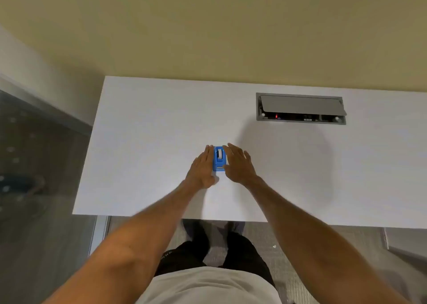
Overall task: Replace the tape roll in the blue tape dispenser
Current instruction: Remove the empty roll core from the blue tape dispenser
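A small blue tape dispenser stands on the white table, near its middle, with a pale tape roll showing in its top slot. My left hand lies flat against the dispenser's left side, fingers stretched forward. My right hand rests against its right side, fingers spread and extended. Both hands flank the dispenser; whether they press on it is unclear. No other tape roll is in view.
A grey cable box with its lid tilted up is set into the table at the back right. The table's front edge is close to my body. A beige wall runs behind the table, and grey floor lies to the left.
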`<state>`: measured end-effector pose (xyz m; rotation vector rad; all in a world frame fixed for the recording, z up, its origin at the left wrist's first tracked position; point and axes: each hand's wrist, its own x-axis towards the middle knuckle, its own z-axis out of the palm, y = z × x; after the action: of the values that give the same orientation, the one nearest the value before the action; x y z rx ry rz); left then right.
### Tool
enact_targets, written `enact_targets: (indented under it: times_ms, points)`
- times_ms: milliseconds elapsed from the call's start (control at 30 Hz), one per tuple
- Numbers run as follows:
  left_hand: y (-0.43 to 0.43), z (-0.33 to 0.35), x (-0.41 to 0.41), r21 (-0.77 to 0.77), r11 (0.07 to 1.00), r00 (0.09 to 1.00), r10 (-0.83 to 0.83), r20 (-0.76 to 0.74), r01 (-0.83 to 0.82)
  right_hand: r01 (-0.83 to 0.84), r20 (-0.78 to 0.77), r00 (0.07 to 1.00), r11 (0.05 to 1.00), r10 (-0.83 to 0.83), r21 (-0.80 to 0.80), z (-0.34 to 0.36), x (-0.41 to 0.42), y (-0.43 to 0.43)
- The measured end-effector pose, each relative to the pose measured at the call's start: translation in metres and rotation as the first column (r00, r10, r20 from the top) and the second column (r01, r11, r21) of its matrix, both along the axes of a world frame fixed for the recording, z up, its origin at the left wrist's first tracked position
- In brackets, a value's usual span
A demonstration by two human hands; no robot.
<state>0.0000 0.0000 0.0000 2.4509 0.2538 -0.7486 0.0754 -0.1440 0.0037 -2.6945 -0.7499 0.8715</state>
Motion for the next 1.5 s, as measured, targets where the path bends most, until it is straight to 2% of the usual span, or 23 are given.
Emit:
enact_targets:
  times_ms: [333,667,767,867,1167,1300,1500]
  points:
    - [0.003,-0.007,0.004,-0.095,0.994,0.996,0.064,0.058,-0.058,0.007,0.128,0.992,0.999,-0.011,0.033,-0.012,0.013,0.011]
    - [0.006,-0.029,0.027,-0.022,0.999,0.998,0.037,0.060,-0.035,0.000,0.127,0.992,1.000,0.003,-0.031,-0.029,0.022,0.019]
    - [0.006,-0.036,0.027,0.051,0.999,0.998,0.010,0.060,-0.013,0.007,0.133,0.991,1.000,-0.004,-0.027,-0.033,0.023,0.020]
    - [0.007,-0.039,0.025,0.103,0.993,0.997,0.052,0.052,-0.057,0.019,0.130,0.991,1.000,-0.017,-0.016,-0.036,0.025,0.021]
    - [0.009,-0.041,0.028,0.101,0.993,0.998,0.060,0.011,-0.060,0.035,0.134,0.990,0.999,-0.036,0.010,-0.036,0.033,0.024]
    - [0.007,-0.041,0.029,0.122,0.990,0.997,0.066,0.027,-0.069,0.040,0.124,0.991,0.999,-0.042,0.024,-0.034,0.037,0.023]
    - [0.002,-0.041,0.028,0.073,0.989,0.990,0.128,0.058,-0.132,0.038,0.133,0.990,0.999,-0.042,0.034,-0.034,0.038,0.022]
